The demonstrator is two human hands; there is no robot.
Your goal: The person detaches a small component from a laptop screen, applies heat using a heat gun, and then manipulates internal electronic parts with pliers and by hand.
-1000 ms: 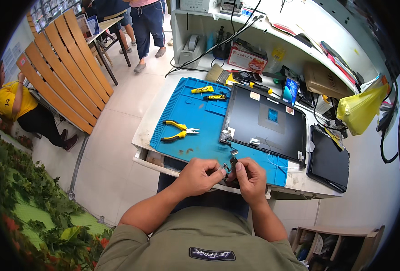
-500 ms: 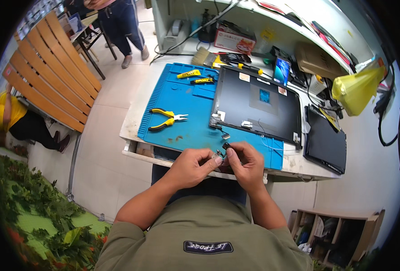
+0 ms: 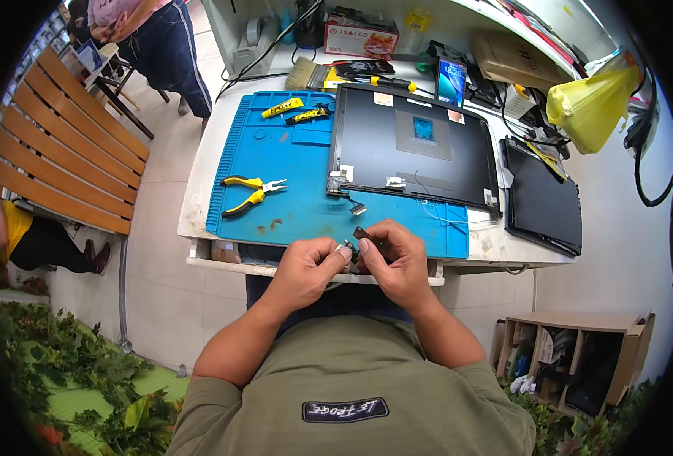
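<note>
Both hands are together just over the desk's front edge. My left hand (image 3: 306, 273) pinches a small metal piece (image 3: 348, 245) between thumb and forefinger; its exact kind is too small to tell. My right hand (image 3: 395, 262), closed too, grips a small dark piece (image 3: 360, 232) whose tip sticks out past the fingers. Just beyond them is the blue work mat (image 3: 298, 216). A dark laptop lid (image 3: 374, 156) lies on the mat's right part, a short cable connector (image 3: 358, 208) hanging from its near left corner. Pliers (image 3: 254, 193) with yellow-black handles rest open on the left.
Two glue tubes (image 3: 283, 108), a brush (image 3: 306, 76) and a yellow-handled screwdriver (image 3: 393, 83) lie toward the back. A black laptop part (image 3: 543, 199) sits at the right, below a hanging yellow bag (image 3: 591, 110). Under the mat, a drawer (image 3: 230, 264) stands partly pulled out.
The whole view has shifted, so the desk things appear further left and higher. Both hands keep their pinches, with the dark piece and metal piece slightly further apart.
</note>
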